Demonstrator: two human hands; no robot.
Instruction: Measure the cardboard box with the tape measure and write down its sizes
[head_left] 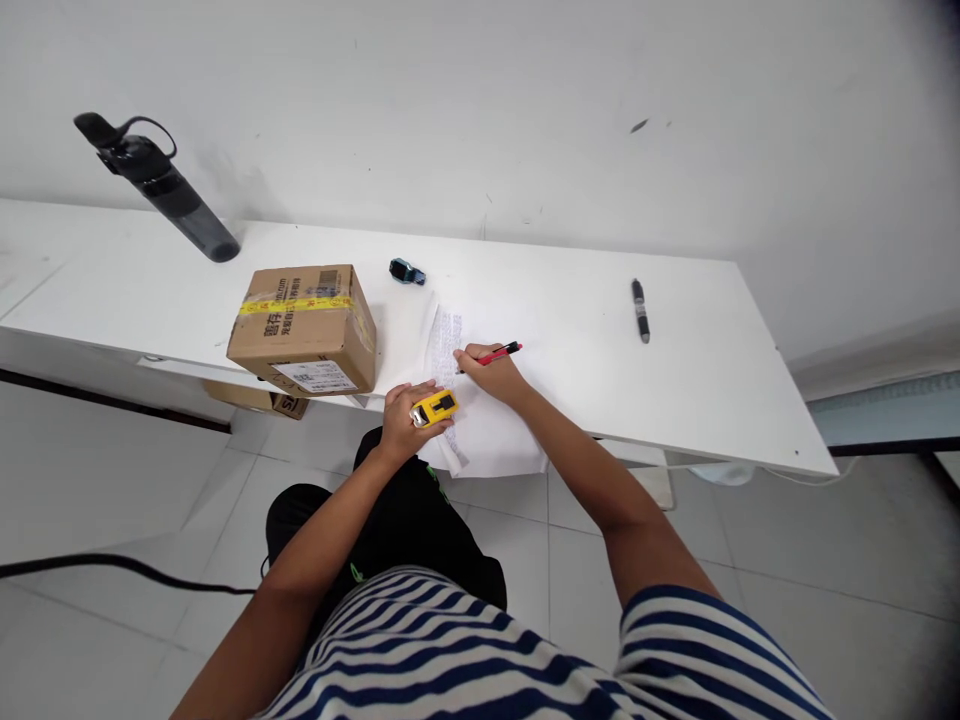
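Observation:
My left hand (405, 422) is closed around a yellow and black tape measure (435, 408) at the front edge of the table. A red pen (501, 353) with a black end is gripped in my right hand (491, 377), its tip close to the paper. Beneath both hands lies a sheet of white paper (499, 440), partly hanging over the table edge; its left part is folded and covered with small writing too fine to read. To the left of my left hand stands a taped cardboard box (300, 320) with a shipping label.
The narrow white table (570, 300) runs along a wall. A dark water bottle (172, 195) stands at the back left. A small dark device (406, 271) lies behind the paper, and a black pen (640, 310) rests at the right. Another carton (247, 396) sits below the table.

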